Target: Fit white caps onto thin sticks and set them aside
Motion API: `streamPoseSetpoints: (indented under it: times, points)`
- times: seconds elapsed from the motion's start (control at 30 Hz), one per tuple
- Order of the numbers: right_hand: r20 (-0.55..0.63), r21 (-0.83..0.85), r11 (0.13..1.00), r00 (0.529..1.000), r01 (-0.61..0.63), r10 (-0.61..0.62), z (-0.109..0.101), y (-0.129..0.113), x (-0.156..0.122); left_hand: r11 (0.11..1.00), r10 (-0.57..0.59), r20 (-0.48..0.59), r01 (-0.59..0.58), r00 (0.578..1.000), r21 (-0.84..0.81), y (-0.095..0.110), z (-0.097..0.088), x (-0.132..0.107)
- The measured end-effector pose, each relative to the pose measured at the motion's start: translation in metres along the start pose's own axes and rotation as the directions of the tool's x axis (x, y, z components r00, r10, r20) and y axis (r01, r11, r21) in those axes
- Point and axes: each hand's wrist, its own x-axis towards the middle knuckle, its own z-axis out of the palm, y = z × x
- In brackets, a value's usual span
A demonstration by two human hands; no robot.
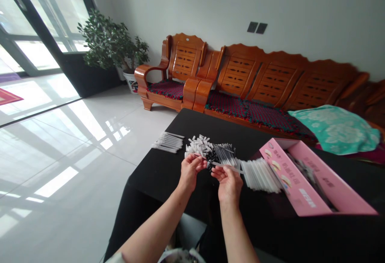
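Note:
Both my hands are raised over a black-covered table (162, 170). My left hand (190, 171) is closed in a pinch on a small white cap. My right hand (229, 181) pinches a thin white tube (227, 166) that points right. The two hands nearly touch at the fingertips. Just beyond them lie a heap of short white caps (198, 144), a bunch of thin black-and-white sticks (224, 153) and a row of long white tubes (260, 174).
A separate bundle of white tubes (168, 141) lies at the table's far left. An open pink box (303, 179) sits at the right. Behind are a wooden sofa set (240, 74), a teal cloth (337, 128), a potted plant (112, 44) and glossy floor at left.

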Motion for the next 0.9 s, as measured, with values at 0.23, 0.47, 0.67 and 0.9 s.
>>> streamPoseSetpoints:
  times: [0.23, 0.47, 0.67, 0.9]
  points:
    - [0.042, 0.068, 0.971, 0.974, -0.227, 0.225, -0.005, 0.008, 0.006, 0.967, 0.05, 0.101, -0.074, 0.994, 0.243, -0.004, 0.009, -0.008]
    - [0.207, 0.284, 0.93, 0.962, -0.234, 0.178, -0.031, -0.015, 0.02, 0.828, 0.216, 0.176, -0.276, 0.96, 0.488, 0.014, -0.009, 0.012]
    - [0.263, 0.404, 0.858, 0.938, -0.319, 0.225, -0.027, -0.03, 0.014, 0.482, 0.326, 0.211, -0.354, 0.922, 0.801, 0.0, -0.03, 0.026]
    - [0.137, 0.319, 0.913, 0.965, -0.255, 0.221, -0.04, -0.024, 0.022, -0.035, 0.136, 0.481, -0.481, 0.866, 0.876, -0.031, -0.028, 0.015]
